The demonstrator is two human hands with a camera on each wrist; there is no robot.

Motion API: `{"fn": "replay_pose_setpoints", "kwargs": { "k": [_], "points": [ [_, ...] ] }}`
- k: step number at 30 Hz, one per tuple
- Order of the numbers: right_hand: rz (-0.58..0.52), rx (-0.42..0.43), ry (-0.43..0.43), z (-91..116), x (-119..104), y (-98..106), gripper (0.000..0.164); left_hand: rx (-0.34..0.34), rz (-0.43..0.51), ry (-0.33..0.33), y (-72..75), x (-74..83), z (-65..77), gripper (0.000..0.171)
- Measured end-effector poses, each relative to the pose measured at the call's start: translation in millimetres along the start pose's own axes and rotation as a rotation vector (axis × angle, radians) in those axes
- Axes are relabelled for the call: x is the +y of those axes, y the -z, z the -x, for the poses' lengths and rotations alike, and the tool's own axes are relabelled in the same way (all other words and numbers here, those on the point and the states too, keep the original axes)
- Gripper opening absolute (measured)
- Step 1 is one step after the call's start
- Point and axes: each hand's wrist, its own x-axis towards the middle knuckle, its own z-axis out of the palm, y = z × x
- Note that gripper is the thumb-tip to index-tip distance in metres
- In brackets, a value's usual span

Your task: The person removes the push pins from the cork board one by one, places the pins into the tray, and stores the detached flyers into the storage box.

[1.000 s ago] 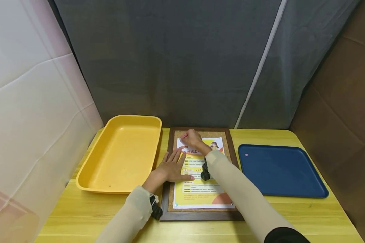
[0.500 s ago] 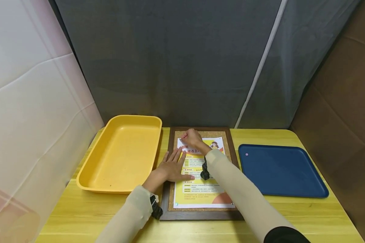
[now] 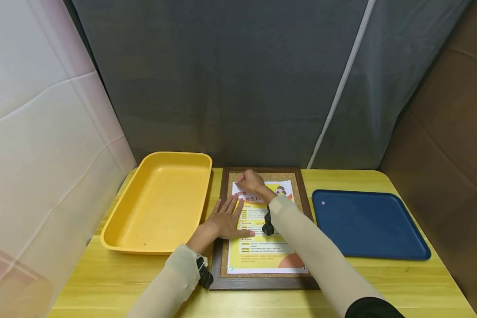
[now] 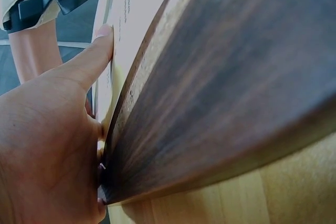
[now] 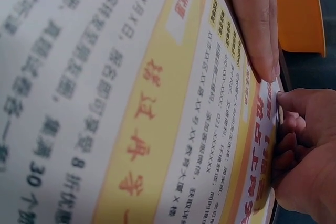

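Observation:
A printed poster (image 3: 258,260) with yellow, white and orange areas lies on a cork board (image 3: 224,260) in a dark brown wooden frame (image 3: 262,283). My left hand (image 3: 224,221) rests flat on the poster's left side and the frame, fingers spread. At the poster's upper left corner, my right hand (image 3: 252,182) has its fingers curled and pinches a small pushpin, mostly hidden by the fingertips. Small pins show at other corners, including the lower right pin (image 3: 304,267). In the right wrist view, the right thumb (image 5: 294,100) is at the poster's edge, close to the left fingertips.
A deep yellow tray (image 3: 159,247) stands left of the frame. On the right lies a shallow blue tray (image 3: 373,225) with a small pink pin (image 3: 323,203) near its upper left corner. The wooden table (image 3: 401,282) meets a grey curtain (image 3: 222,88) behind.
Both hands keep their places on the poster. The view has shifted very slightly; nothing else has visibly changed.

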Motion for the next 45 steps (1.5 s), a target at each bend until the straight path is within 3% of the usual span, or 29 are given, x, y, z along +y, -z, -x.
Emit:
{"fn": "replay_pose_setpoints", "kwargs": {
  "k": [7,25,45],
  "points": [
    [0.013,-0.022,0.004,-1,0,1,0.017,-0.013,-0.015,0.011,-0.5,0.0,-1.2,0.116],
    [-0.167,-0.061,0.04,-1,10,5,0.02,-0.008,-0.039,0.008,0.4,1.7,-3.4,0.116],
    [-0.246,-0.087,0.063,13,15,19,0.018,0.01,-0.018,-0.008,-2.3,-3.8,-5.8,0.117]
  ]
}}
